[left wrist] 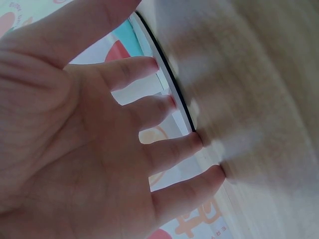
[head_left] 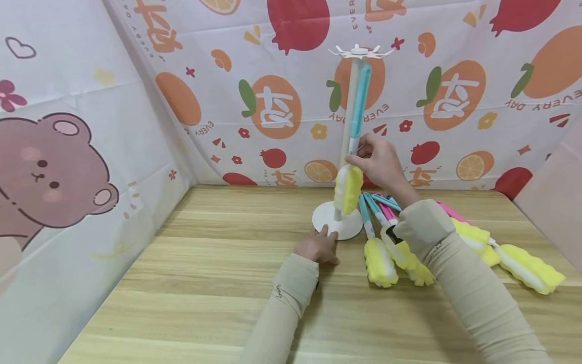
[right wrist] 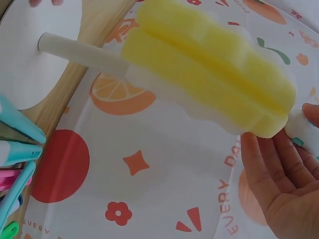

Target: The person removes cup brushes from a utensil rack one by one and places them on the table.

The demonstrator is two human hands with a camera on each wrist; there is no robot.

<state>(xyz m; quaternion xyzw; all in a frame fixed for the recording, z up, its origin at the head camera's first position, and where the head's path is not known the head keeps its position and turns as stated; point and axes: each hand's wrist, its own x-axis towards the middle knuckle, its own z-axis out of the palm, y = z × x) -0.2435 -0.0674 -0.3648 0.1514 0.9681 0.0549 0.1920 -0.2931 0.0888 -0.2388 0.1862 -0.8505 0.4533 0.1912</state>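
Note:
A white stand has a round base (head_left: 325,217), a pale post (right wrist: 84,55) and a ring of hooks (head_left: 359,52) on top. My right hand (head_left: 381,159) pinches a sponge brush (head_left: 349,191) just above its yellow-and-white head, beside the post. The brush is upright with the sponge down, its teal handle (head_left: 362,98) reaching up to right under the hooks. My left hand (head_left: 317,247) rests at the front of the base, fingers spread and fairly straight. In the left wrist view, fingertips (left wrist: 167,102) touch the base's rim while other fingertips meet the wooden table.
Several more sponge brushes (head_left: 381,263) with teal and pink handles lie in a pile on the table (head_left: 204,283), right of the base. Part of the pile is hidden behind my right forearm. A fruit-print cloth (head_left: 282,167) hangs behind, and a bear-print cloth (head_left: 136,167) at left.

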